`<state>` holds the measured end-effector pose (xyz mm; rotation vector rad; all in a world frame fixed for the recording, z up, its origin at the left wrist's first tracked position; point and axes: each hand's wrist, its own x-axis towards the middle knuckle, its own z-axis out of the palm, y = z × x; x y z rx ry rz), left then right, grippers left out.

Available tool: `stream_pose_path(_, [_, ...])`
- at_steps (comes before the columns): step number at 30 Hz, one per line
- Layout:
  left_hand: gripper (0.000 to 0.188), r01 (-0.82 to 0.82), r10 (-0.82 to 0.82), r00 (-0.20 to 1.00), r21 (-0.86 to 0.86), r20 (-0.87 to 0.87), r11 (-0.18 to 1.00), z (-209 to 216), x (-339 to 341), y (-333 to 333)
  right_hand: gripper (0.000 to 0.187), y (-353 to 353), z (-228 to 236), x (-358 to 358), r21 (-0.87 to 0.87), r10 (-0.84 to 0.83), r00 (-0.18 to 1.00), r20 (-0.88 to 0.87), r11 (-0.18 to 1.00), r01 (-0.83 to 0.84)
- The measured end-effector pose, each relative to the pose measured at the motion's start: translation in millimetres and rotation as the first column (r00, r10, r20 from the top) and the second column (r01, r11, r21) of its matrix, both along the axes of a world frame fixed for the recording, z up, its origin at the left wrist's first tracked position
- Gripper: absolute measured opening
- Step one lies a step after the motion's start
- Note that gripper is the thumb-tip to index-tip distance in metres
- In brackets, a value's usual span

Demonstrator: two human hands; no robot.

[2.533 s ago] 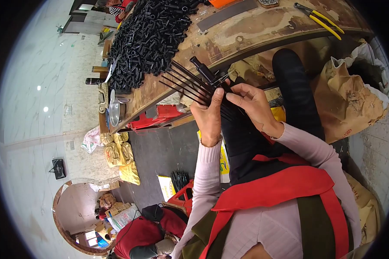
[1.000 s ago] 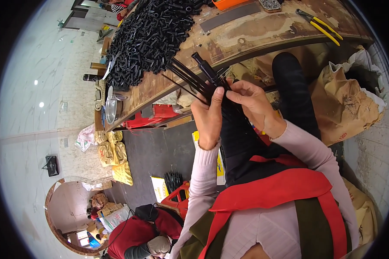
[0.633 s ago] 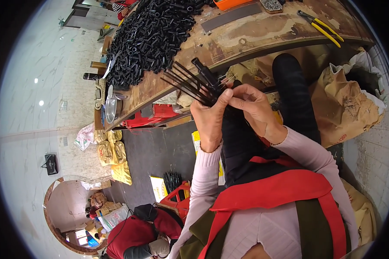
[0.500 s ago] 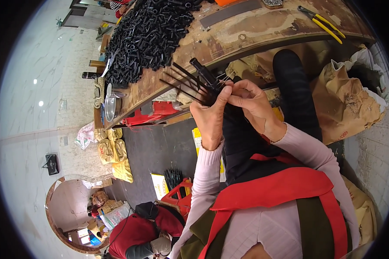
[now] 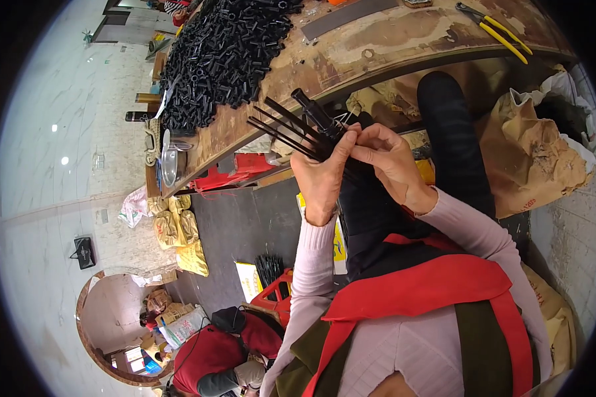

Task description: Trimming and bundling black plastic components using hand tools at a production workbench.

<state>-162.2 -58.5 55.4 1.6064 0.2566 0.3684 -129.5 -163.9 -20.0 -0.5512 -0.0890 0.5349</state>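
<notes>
My left hand (image 5: 320,182) is closed around a bundle of thin black rods (image 5: 279,131), whose ends fan out up and to the left. Beside the rods, a black plastic tube (image 5: 315,111) with a wider collar sticks up from the same grip. Thin pale wires (image 5: 343,118) show at the collar, close to my fingertips. Thumb and fingers of my right hand (image 5: 396,169) are pinched together there, meeting my left thumb. What the right fingers hold is too small and covered to make out. Both hands are in front of the table's near edge, above my dark-clothed lap.
On the worn wooden table (image 5: 364,40) lie a large heap of black tubular parts (image 5: 228,59), a flat dark strip (image 5: 347,18) and yellow-handled pliers (image 5: 496,33). A torn paper sack (image 5: 533,155) stands at right. Lower left, a person in red (image 5: 208,354) bends near a red stool (image 5: 275,301).
The rods in my left hand have shifted and lie closer together in pairs. Both hands stay nearly in place, the right still pinching beside the collar. The view has shifted slightly.
</notes>
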Motion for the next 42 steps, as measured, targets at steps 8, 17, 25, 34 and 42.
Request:
stream_pose_path(8, [0.014, 0.038, -0.039, 0.999, -0.087, -0.013, 0.996, 0, 0, -1, 0.008, -4, -3, 1, 0.027, 0.011, 0.999, -0.035, 1.000, -0.010])
stream_pose_path(17, [0.016, 0.131, -0.132, 0.991, -0.093, -0.001, 0.987, 1, -3, 8, 0.007, -3, 1, -7, -0.004, 0.006, 1.000, -0.029, 1.000, -0.006])
stream_pose_path(25, [0.025, 0.178, -0.179, 0.984, -0.105, -0.004, 0.978, -3, -6, 11, 0.007, 1, -2, -8, -0.093, -0.035, 0.999, 0.013, 0.995, 0.036])
stream_pose_path(34, [0.021, 0.141, -0.093, 0.987, 0.422, -0.132, 0.896, 0, -14, 11, 0.023, 6, -20, -12, -0.092, 0.138, 0.990, 0.043, 0.987, -0.133])
stream_pose_path(42, [0.021, 0.073, -0.085, 0.996, 0.401, 0.012, 0.913, -17, -1, 2, 0.027, -8, -7, 3, 0.048, 0.218, 0.975, 0.032, 0.974, -0.220])
